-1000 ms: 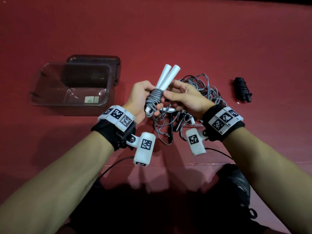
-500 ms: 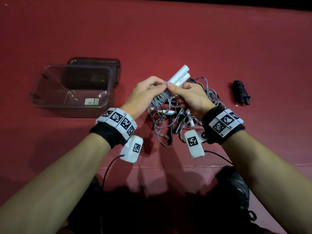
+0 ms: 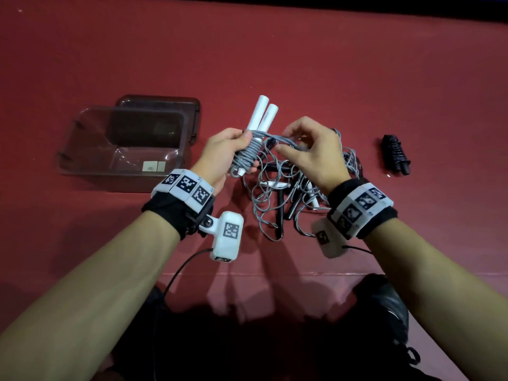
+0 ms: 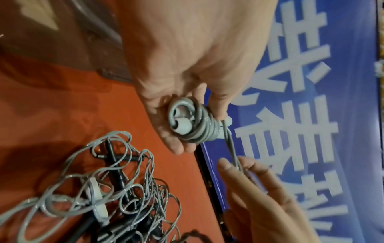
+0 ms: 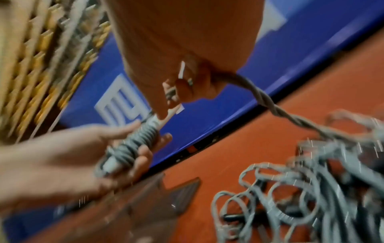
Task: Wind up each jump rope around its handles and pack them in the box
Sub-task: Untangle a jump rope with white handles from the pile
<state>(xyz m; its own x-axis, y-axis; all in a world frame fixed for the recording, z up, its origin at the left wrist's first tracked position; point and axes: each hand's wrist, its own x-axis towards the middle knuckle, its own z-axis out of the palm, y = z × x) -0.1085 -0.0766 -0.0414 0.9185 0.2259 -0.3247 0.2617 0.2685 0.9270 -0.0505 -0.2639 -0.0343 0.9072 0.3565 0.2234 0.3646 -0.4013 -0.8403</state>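
Just right of the clear plastic box (image 3: 121,149), I am gripping the pair of white handles (image 3: 261,116) in my left hand (image 3: 222,158), fingers curled round the grey coil (image 3: 247,155) already wound on their lower half. My right hand (image 3: 310,158) is pinching the free grey cord (image 3: 286,141) between thumb and fingertips, the other fingers loosely spread, and is leading it across toward the handles for another turn. The right wrist view is blurred, but the cord is showing as a twisted strand running from my fingers down into the pile.

Progress, as I judge it: early. The box is sitting open with nothing of rope in it, only a small pale label (image 3: 154,166) on its floor; its lid (image 3: 165,105) is lying just behind it. Well to the right of the box, beyond my right hand, one black jump rope (image 3: 395,155) is lying wound up tight on the red table (image 3: 275,50), not yet packed. The grey-and-white rope in my hands is partly wound, with a good deal of cord left loose. Right of the box and under my hands, a tangled heap (image 3: 277,193) of grey cord with black handles (image 3: 280,210) and at least one more white handle is waiting; how many ropes are in it I cannot tell.

Left: finishing this winding, untangling and winding the rest, then putting every bundle into the box.
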